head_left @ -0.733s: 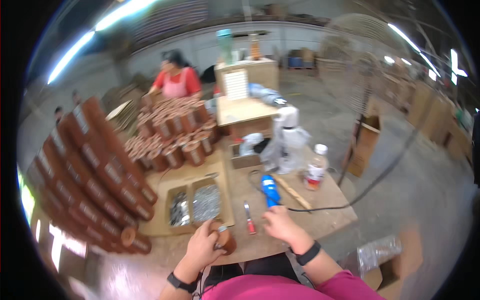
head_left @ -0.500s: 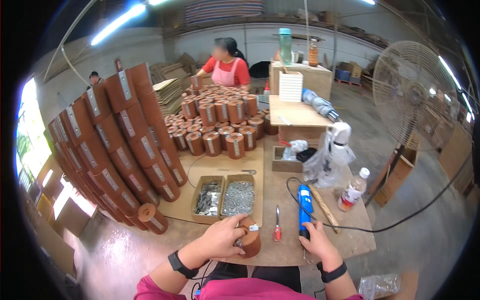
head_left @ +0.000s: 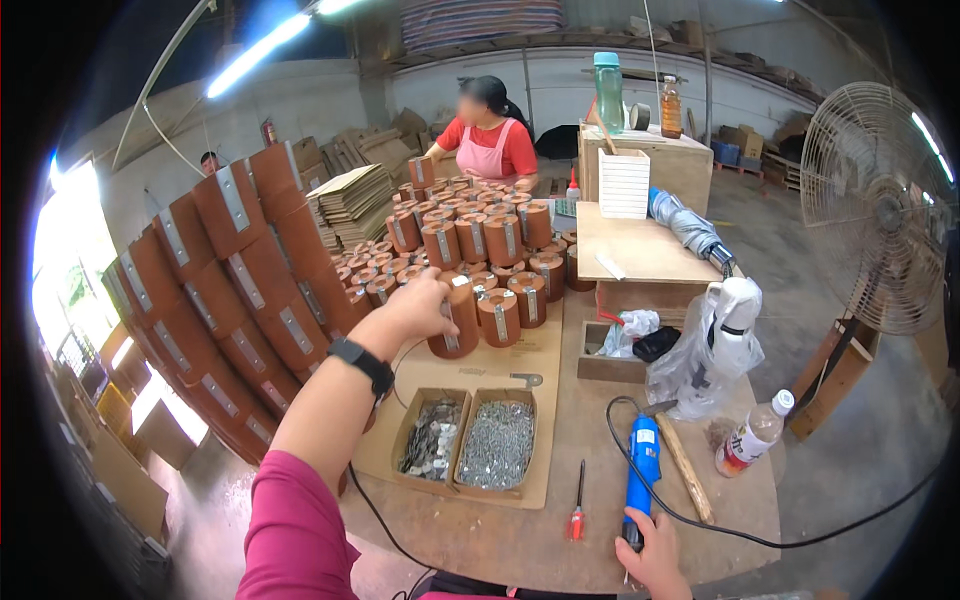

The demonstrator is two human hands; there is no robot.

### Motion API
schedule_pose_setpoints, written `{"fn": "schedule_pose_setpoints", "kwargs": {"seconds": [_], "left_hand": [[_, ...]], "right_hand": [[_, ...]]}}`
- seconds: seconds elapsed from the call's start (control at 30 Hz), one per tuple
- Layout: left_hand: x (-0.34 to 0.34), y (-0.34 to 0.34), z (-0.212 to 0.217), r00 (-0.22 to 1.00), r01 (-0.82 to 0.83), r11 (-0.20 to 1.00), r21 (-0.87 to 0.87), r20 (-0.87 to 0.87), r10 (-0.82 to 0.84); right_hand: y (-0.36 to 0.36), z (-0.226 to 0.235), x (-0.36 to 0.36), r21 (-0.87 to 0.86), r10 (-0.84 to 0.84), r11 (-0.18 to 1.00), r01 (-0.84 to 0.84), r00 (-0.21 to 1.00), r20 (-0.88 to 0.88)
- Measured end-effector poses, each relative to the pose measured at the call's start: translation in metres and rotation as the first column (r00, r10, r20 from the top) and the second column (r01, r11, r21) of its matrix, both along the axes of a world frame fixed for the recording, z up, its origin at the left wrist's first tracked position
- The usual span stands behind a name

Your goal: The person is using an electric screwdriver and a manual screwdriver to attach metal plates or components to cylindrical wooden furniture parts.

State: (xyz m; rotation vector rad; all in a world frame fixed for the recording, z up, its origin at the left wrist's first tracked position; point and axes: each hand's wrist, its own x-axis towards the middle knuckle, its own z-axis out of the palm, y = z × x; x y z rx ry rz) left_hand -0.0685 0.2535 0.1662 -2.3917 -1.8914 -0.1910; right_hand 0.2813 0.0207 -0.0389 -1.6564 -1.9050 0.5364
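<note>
My left hand (head_left: 418,305) reaches out to the front of the cluster of brown cylinders. Its fingers are closed around the upper part of one brown cylinder (head_left: 458,325), which stands upright at the cluster's near edge. My right hand (head_left: 655,552) is at the table's front, fingers around the near end of a blue electric screwdriver (head_left: 643,470) lying on the tabletop. To the left of that tool lies a hand screwdriver (head_left: 577,522) with a red handle. Two cardboard trays hold flat metal pieces (head_left: 434,440) and small silvery screws (head_left: 496,443).
Stacked brown cylinders with metal strips (head_left: 245,275) rise at left. A black cable (head_left: 800,543) crosses the right side. Nearby are a wooden stick (head_left: 686,470), a drink bottle (head_left: 755,432) and a bagged white object (head_left: 730,320). A person in a pink apron (head_left: 485,150) stands behind the cylinders.
My left hand has carried the brown cylinder forward from the table's front edge to the cluster. My right hand stays at the electric screwdriver. The view has shifted.
</note>
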Motion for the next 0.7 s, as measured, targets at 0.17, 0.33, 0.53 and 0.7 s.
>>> {"fn": "schedule_pose_setpoints", "kwargs": {"seconds": [0.17,0.33,0.53,0.7], "left_hand": [[0.016,0.087,0.003,0.987,-0.159,0.987,0.037,-0.022,0.160],[0.024,0.154,-0.011,0.952,-0.287,0.951,0.113,-0.074,0.296],[0.023,0.217,-0.049,0.945,-0.316,0.940,0.131,-0.049,0.325],[0.007,0.234,-0.075,0.945,-0.286,0.866,0.410,-0.028,0.326]], "right_hand": [[-0.003,0.005,0.000,0.064,-0.097,0.993,0.098,0.995,-0.020],[0.004,-0.002,0.000,-0.022,-0.100,0.995,0.101,0.995,0.020],[0.006,-0.001,-0.001,0.022,-0.116,0.993,0.116,0.993,0.034],[0.008,-0.003,0.001,0.088,-0.090,0.993,0.081,0.991,0.098]]}}
